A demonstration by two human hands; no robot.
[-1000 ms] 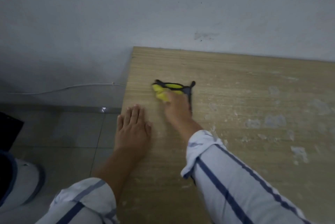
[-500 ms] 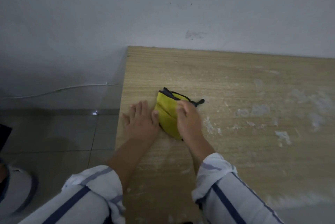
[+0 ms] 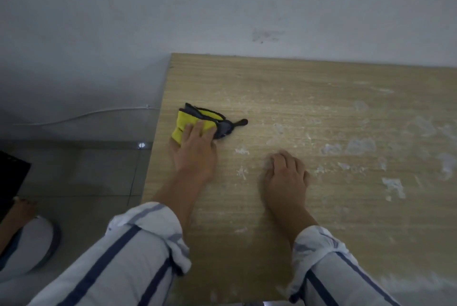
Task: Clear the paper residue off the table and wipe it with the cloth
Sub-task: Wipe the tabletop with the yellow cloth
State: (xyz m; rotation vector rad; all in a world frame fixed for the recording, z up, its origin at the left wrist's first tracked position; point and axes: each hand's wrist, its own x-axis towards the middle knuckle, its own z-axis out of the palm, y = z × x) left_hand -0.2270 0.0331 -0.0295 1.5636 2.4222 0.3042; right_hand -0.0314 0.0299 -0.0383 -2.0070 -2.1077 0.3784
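Observation:
A folded yellow cloth (image 3: 184, 125) with dark grey edging lies near the left edge of the wooden table (image 3: 309, 88). My left hand (image 3: 195, 154) rests on its near side, with the fingers laid flat over the yellow fabric. My right hand (image 3: 286, 177) is to the right of it and apart from the cloth. Its fingers are curled, the fingertips touch the tabletop and it holds nothing. White paper residue (image 3: 393, 187) is stuck in patches across the middle and right of the table, some just beyond my right fingertips.
The table's far edge meets a pale wall (image 3: 222, 8). Left of the table the tiled floor (image 3: 99, 172) drops away, with a white cable (image 3: 86, 115) along the wall, a dark object (image 3: 10, 179) and a grey-white shoe (image 3: 27, 246).
The cloth has gone from under my right hand to under my left hand, which slid forward onto it. My right hand has moved right onto the residue patches.

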